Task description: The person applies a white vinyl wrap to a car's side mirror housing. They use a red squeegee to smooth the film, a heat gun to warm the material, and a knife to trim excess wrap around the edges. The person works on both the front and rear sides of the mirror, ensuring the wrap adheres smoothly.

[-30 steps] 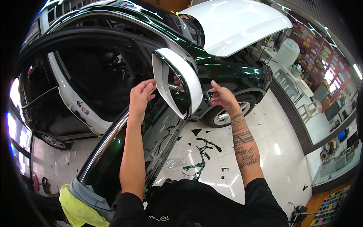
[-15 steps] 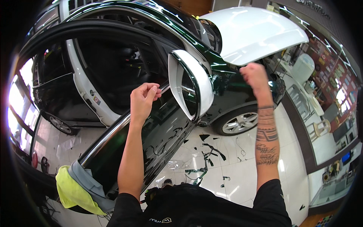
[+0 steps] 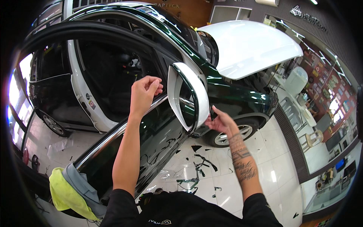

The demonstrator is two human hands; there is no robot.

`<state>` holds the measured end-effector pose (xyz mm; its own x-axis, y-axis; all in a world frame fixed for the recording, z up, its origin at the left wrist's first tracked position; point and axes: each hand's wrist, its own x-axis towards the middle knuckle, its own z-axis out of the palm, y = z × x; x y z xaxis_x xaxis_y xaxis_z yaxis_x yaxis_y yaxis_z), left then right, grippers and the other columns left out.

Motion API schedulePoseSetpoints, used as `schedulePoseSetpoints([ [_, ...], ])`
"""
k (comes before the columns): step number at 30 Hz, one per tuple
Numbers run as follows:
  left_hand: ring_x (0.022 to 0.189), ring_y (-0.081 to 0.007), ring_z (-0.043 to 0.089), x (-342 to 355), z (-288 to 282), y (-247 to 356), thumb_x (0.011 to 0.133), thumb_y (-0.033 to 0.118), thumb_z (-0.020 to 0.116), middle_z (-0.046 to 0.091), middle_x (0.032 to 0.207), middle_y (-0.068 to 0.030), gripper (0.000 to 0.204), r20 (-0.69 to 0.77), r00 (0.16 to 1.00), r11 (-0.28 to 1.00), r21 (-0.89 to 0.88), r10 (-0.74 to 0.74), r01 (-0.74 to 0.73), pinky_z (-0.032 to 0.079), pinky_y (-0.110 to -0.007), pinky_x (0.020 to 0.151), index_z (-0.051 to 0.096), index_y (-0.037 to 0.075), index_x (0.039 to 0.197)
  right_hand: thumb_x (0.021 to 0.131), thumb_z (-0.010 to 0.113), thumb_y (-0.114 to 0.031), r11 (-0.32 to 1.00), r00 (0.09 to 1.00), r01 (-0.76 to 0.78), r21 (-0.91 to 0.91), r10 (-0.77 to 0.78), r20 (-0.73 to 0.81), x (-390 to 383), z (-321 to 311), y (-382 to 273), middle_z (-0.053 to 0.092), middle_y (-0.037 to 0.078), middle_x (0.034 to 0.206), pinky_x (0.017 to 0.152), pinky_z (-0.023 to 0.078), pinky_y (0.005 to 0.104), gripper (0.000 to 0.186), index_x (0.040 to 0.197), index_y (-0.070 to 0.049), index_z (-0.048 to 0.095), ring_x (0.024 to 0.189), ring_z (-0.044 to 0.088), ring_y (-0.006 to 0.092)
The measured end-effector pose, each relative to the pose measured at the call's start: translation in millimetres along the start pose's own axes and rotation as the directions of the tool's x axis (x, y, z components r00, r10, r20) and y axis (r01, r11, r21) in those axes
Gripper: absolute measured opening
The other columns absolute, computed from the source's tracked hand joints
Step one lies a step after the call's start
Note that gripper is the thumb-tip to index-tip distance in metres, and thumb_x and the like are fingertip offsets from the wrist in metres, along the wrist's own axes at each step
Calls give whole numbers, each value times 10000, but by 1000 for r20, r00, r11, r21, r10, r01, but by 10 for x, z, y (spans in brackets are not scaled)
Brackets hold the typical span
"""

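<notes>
A white side mirror [image 3: 201, 99] with a dark green edge juts from the open door of a dark green car. Just left of it, my left hand [image 3: 145, 94] is held over the door's window sill, fingers curled together; what they hold, if anything, is hidden. My right hand [image 3: 222, 123] is by the mirror's lower right side, its thumb and fingers around a small dark piece [image 3: 212, 114] whose kind I cannot make out. Below both hands runs the glossy door panel [image 3: 151, 132], dark with reflections.
A yellow-green cloth [image 3: 68, 191] and a grey cloth [image 3: 84, 184] hang over the door's near end. Dark scraps and strips [image 3: 196, 170] lie on the pale tiled floor. The white bonnet [image 3: 253, 47] stands raised. Beyond the front wheel [image 3: 230, 137] are a stool [image 3: 312, 138] and shelving.
My right hand has come down and left, from above the front wing to beside the mirror, and its fingers have loosened from a fist. My left hand keeps its curled shape.
</notes>
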<state>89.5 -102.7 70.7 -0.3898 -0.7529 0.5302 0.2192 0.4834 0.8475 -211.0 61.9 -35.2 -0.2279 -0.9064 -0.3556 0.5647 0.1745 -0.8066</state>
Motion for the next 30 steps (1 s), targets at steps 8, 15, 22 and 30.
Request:
schedulePoseSetpoints([
  [8,718,-131,675,-83,-223,-279,963,102,575,701,811,-93,188,-61,997,998,-32,-52,50,536,-250,685,676,-52,998,884,651,-197,874,806,438,-210,-485,-340,-345,189,-441,465,-47,521,350,279,223,227,689,-104,582,389,392,62],
  [15,701,-132,677,41,-443,-20,956,90,581,698,784,-93,174,-105,993,998,20,54,-52,538,-247,666,680,-49,988,832,653,-204,103,768,256,-961,-626,137,-535,1173,-1388,349,-21,491,446,275,304,406,547,-3,445,477,327,72],
  [22,709,-125,681,-40,-785,145,935,64,594,700,767,-97,153,-152,984,992,99,97,-82,535,-243,682,675,-55,986,826,668,-195,211,791,282,-936,-603,103,-742,1049,-1473,415,-46,514,450,279,288,369,524,-61,505,482,361,57],
  [30,723,-124,646,57,-744,60,975,76,549,669,799,-92,177,-46,992,979,177,114,-104,554,-259,700,654,-61,1014,790,700,-166,592,810,369,-716,-583,-65,-149,678,-1948,541,-13,589,423,306,274,183,654,-66,628,461,438,90],
])
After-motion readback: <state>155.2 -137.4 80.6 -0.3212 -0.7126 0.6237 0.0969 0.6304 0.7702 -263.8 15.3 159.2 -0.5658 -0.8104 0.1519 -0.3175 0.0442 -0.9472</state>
